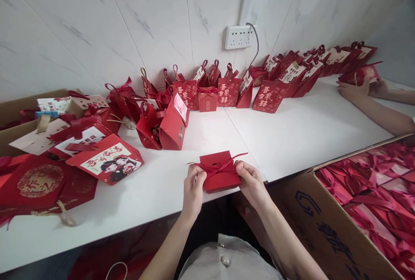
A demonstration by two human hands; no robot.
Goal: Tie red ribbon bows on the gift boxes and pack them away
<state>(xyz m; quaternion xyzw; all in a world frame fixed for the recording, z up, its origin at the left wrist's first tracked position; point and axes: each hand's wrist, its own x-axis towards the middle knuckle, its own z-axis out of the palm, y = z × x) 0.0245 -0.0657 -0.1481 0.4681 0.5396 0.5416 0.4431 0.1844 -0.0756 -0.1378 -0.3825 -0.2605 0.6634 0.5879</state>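
There, at the white table's (pixel 292 128) near edge, a flat red ribbon-tied box (pixel 222 181) is between the person's left hand (pixel 194 182) and right hand (pixel 250 179). Behind it, red peaked paper gift boxes (pixel 228 92) line the back edge; others crowd the left end. Just beside the near edge, over to the right, a brown cardboard carton (pixel 308 224) holds red ribboned boxes (pixel 378 204).
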